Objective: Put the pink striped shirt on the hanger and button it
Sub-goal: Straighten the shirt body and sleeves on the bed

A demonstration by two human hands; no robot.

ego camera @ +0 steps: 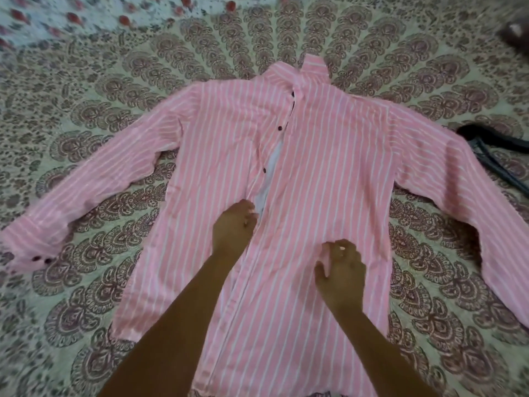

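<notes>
Lying flat, part-open pink striped shirt [329, 167]

Bedspread [86, 81]: cream, printed with maroon paisley motifs radiating in a mandala; covered nearly the whole view. Second cloth [43, 21]: pale, red-flowered, lay at far left. Light soft, even.

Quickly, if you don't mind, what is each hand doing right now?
Left hand: pinching the pink striped shirt at its front edge.
Right hand: curled on the shirt; grip cannot be told.
</notes>
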